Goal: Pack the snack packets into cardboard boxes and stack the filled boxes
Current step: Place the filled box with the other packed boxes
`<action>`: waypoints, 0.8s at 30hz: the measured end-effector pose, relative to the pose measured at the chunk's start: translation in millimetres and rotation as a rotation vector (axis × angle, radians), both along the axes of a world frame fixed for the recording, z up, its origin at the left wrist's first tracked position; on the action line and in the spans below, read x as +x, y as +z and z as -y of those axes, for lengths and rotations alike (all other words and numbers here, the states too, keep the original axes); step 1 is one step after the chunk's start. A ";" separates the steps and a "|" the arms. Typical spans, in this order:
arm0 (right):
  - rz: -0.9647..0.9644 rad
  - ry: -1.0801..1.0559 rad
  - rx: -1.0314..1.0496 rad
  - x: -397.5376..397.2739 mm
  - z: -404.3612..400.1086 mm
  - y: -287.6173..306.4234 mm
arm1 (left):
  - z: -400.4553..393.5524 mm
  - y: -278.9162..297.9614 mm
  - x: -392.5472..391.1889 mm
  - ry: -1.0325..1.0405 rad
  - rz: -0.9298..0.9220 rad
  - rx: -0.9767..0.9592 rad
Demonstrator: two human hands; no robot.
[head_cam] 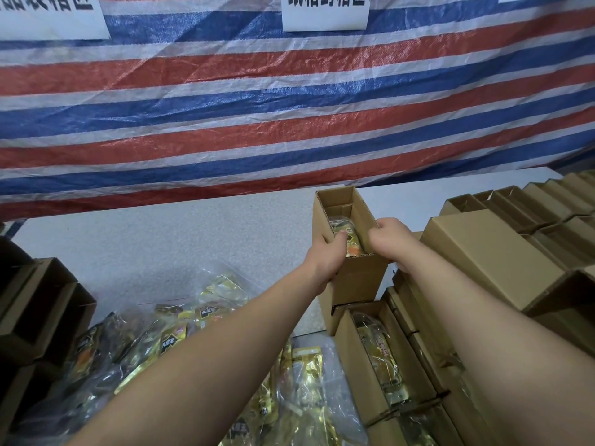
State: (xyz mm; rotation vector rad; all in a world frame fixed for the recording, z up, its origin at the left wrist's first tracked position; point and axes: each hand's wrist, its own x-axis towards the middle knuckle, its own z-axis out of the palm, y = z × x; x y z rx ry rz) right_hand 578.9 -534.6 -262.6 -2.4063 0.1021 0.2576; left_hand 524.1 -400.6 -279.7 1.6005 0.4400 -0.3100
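An open narrow cardboard box point(360, 278) is held up over the table, with a gold snack packet point(349, 238) lying inside it. My left hand point(326, 255) grips its left wall, thumb over the rim and touching the packet. On the other side, my right hand point(391, 239) grips the right wall at the rim. Below it lies another open box point(354, 342) holding a packet point(381, 355). Loose gold snack packets point(180, 342) in clear bags are heaped at the table's front.
Cardboard boxes point(489, 255) are stacked at the right, with open empty ones point(515, 201) behind. Dark open boxes point(42, 304) stand at the left. The grey table point(161, 239) ends at a striped red, white and blue tarp point(289, 107) with paper signs.
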 end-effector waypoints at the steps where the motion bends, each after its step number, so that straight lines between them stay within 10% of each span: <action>1: 0.010 -0.002 -0.014 -0.3 -0.5 2.2 | 0.5 0.2 0.0 0.003 -0.002 -0.002; 24: 0.046 -0.005 -0.014 -1.6 -3.3 2.1 | -10.4 1.4 -9.4 0.018 0.006 0.015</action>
